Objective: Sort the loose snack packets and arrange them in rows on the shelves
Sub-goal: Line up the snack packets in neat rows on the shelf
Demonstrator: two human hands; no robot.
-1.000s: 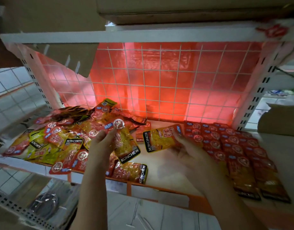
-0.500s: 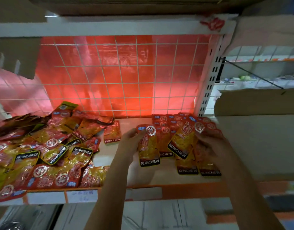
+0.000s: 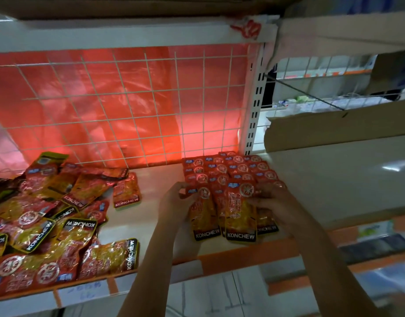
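Both grips hold packets: my left hand [image 3: 176, 202] pinches one packet [image 3: 202, 216], my right hand [image 3: 271, 200] presses another [image 3: 240, 213], laying them onto the neat rows [image 3: 229, 170]. Next I'd square their edges. Bare shelf [image 3: 155, 186] separates these from the loose heap [image 3: 55, 216].
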